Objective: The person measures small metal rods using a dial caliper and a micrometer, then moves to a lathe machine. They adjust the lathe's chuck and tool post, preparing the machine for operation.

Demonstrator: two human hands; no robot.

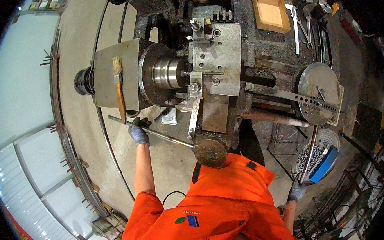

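My left hand (139,133), in a grey glove with dark fingertips, is closed round a long metal lever rod (171,139). That rod slants to a round, grimy knob-like hub (210,153) in front of my body. Out to the right, my gloved right hand (296,191) grips the lower end of a curved steel lever (308,160) below a round metal disc (313,79). Ahead is a lathe-like machine, with a shiny ridged cylindrical part (167,72) at its chuck. Facing it is a steel tool plate (227,47) with clamped tool blocks (196,86).
A wooden-handled brush (120,99) lies on the headstock cover (107,75). Beside my right hand, a basket (299,156) holds many small metal parts and a blue box (324,165). At the far right sit a yellowish tray (271,12), calipers (295,29) and wrenches (308,32).
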